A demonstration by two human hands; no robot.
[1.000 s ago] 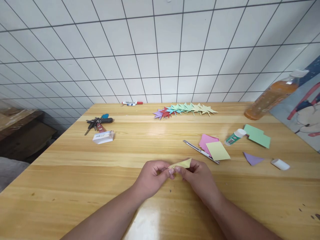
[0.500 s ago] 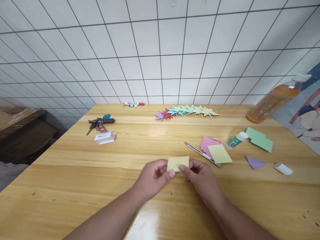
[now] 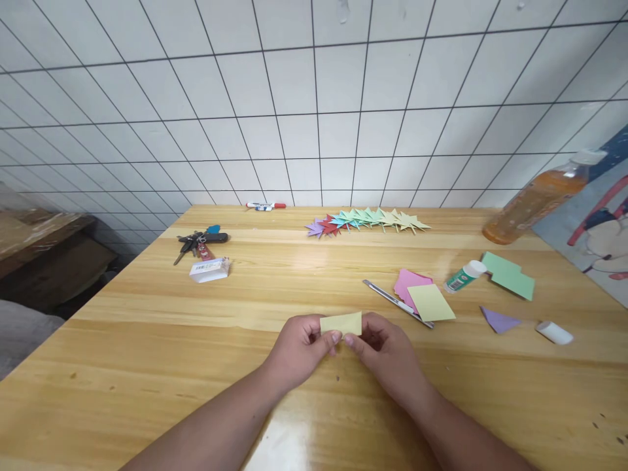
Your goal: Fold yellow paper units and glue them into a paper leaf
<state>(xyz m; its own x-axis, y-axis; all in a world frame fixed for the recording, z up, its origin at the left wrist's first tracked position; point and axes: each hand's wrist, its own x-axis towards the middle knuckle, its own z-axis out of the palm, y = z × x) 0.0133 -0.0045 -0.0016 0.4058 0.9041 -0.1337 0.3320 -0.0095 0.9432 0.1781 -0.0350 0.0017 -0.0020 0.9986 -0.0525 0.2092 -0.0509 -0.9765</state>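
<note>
A folded piece of pale yellow paper is held just above the wooden table, its long edge facing away from me. My left hand pinches its left end, thumb on the near side. At the other end, my right hand grips it in the same way, and both thumb tips come close together at the lower edge. The fingers behind the paper are mostly hidden. Right of my hands, a utility knife lies beside pink paper sheets and a yellow square sheet.
A glue stick, green sheets, a purple paper triangle and a white cap-like piece lie at right. Folded paper leaves line the back near a marker. Keys, a small box and a bottle stand farther out.
The yellow paper now shows as a narrower strip, its near side folded or tilted. My right hand has shifted left, bringing the thumbs closer together. The camera view has moved slightly.
</note>
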